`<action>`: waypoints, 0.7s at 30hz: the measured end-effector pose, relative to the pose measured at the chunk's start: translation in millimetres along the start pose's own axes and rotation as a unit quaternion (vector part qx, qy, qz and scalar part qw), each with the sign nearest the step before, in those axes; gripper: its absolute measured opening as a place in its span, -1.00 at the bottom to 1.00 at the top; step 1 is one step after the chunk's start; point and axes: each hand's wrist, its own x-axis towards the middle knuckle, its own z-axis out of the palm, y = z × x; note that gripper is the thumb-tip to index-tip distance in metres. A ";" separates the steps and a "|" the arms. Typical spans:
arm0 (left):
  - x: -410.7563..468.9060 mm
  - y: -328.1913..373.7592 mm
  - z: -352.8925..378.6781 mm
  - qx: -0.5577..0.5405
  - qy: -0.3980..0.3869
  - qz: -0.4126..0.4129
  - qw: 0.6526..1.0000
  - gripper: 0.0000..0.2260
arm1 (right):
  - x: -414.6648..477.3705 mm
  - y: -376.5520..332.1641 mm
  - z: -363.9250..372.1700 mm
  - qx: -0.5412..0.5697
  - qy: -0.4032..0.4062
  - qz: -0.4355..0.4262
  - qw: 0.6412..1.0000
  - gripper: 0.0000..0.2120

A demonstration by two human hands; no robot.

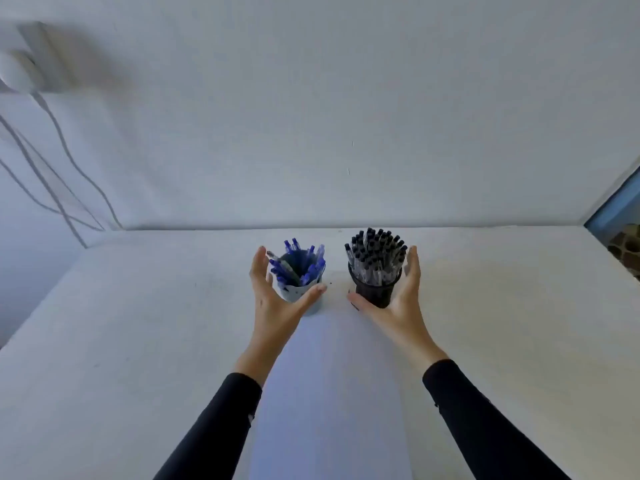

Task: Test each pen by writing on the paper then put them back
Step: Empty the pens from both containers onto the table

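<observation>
A pale cup full of blue pens stands at the far middle of the white table. Beside it on the right stands a black mesh cup packed with black-capped pens. My left hand cradles the pale cup, thumb on its front right and fingers up along its left side. My right hand frames the black cup the same way, thumb at its base and fingers straight up along its right side. A white sheet of paper lies between my forearms.
The white table meets a white wall at the back. White cables hang down the wall at the left from a plug. The table's right edge borders a blue strip and patterned floor.
</observation>
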 end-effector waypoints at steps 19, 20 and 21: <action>7.0 -47.7 15.9 0.081 0.006 -0.091 0.993 -0.41 | 31.3 10.1 -80.0 -0.201 0.006 -0.086 0.976 -0.25; 7.4 -48.0 15.6 0.082 0.006 -0.088 0.993 -0.41 | 33.0 12.0 -91.3 -0.276 0.000 -0.107 0.955 -0.25; 7.4 -48.0 15.4 0.082 0.005 -0.086 0.993 -0.41 | 33.5 14.2 -101.1 -0.351 -0.008 -0.126 0.928 -0.26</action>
